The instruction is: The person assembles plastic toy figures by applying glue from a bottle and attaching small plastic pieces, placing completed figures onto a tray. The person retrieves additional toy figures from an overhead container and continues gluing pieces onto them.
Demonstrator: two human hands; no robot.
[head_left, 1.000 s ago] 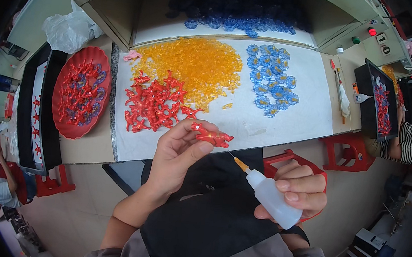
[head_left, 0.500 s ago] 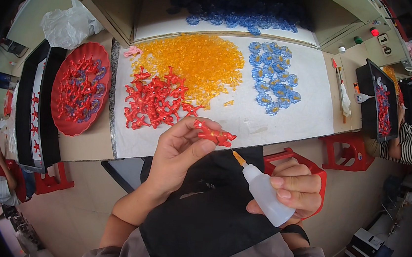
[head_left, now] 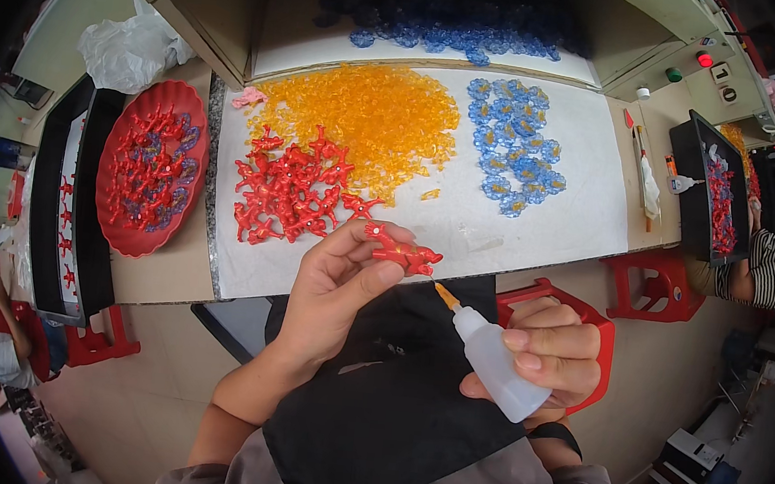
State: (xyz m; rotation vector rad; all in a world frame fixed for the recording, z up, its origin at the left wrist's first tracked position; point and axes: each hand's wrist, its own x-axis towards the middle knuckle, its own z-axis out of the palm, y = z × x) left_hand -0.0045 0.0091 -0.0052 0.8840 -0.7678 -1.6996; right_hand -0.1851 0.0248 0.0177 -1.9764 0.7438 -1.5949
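Pinched between the thumb and fingers of my left hand (head_left: 339, 284) is a small red figurine (head_left: 405, 253) with gold marks, held above the table's front edge. My right hand (head_left: 552, 353) is wrapped round a white squeeze bottle (head_left: 501, 370), tilted so its amber nozzle tip (head_left: 444, 294) points up at the figurine's lower right end. From this view I cannot tell whether the tip touches it. A heap of similar red figurines (head_left: 290, 186) lies just beyond my left hand. Behind it spreads a pile of clear orange pieces (head_left: 353, 113), and blue flower-shaped pieces with yellowish centres (head_left: 514, 142) lie to the right.
On the left, a red scalloped dish (head_left: 113, 227) holds red and blue pieces beside a black tray (head_left: 95, 293). Dark blue pieces (head_left: 455, 25) fill the recess at the back. A black bin (head_left: 691, 145) stands right, near another person's striped sleeve (head_left: 772, 270). Red stools (head_left: 654, 286) stand below.
The bottle in my right hand has shifted very slightly left and up, nearer the figurine. The figurine has turned a little in my left fingers.
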